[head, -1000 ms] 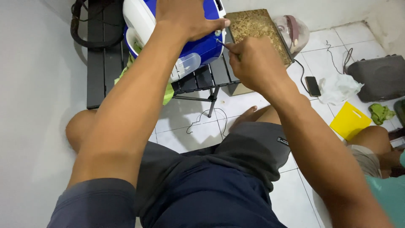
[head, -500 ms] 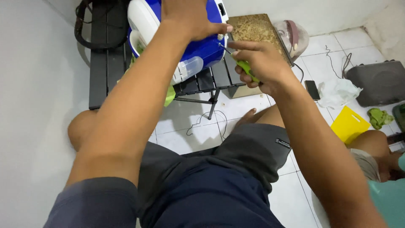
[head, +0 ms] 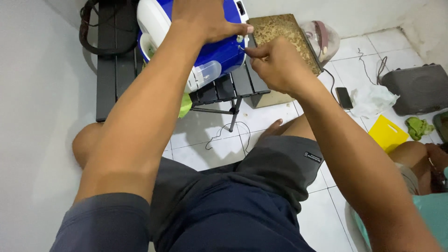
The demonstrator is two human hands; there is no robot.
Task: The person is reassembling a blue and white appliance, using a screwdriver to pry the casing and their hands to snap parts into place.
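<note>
Left hand (head: 205,21) lies flat on top of the blue and white appliance (head: 219,53), fingers wrapped over it. The appliance rests on the black slatted bench (head: 112,70). Right hand (head: 277,65) sits just right of the left hand, fingers pinched shut on a small slender tool (head: 241,47) whose tip touches the appliance's side. Brown board (head: 284,35) lies just beyond the right hand.

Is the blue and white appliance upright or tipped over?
Tipped: the blue and white appliance lies on its side on the black slatted table, under the left hand.

White tiled floor (head: 280,121), pale wall (head: 37,93), black slatted bench (head: 109,70).
</note>
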